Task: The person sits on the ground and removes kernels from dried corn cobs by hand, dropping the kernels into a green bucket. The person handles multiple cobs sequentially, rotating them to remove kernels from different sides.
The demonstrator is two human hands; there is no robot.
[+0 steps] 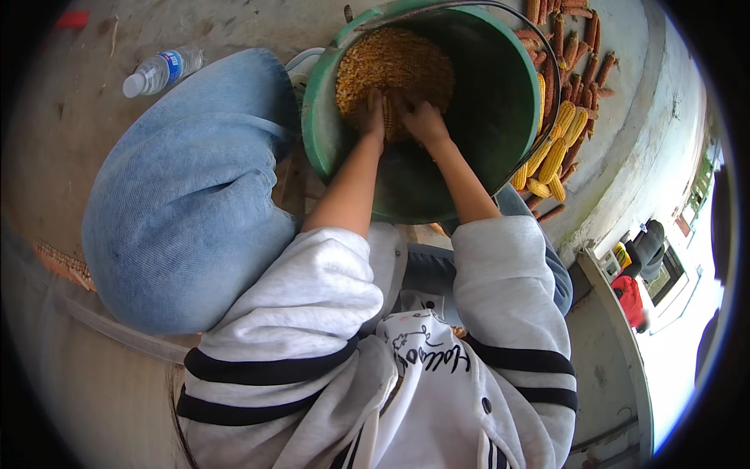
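Note:
Deep inside a green plastic bucket (319, 117), both bare hands are at work on a yellow corn cob (388, 119). My left hand (371, 119) grips the cob along its left side. From the right, my right hand (426, 122) has curled fingers against the cob's upper part; shadow hides its fingertips. Loose corn kernels (389, 53) are heaped at the bottom, around and beyond the hands. The bucket is tilted towards me between my knees, and its thin black handle (556, 76) hangs over the right rim.
Several yellow corn cobs (552, 159) lie right of the bucket, among many stripped reddish cobs (577, 58). On the concrete floor at left is a plastic water bottle (161, 69). A pale cob (61, 261) lies behind my left knee. A metal-edged panel (621, 328) stands at lower right.

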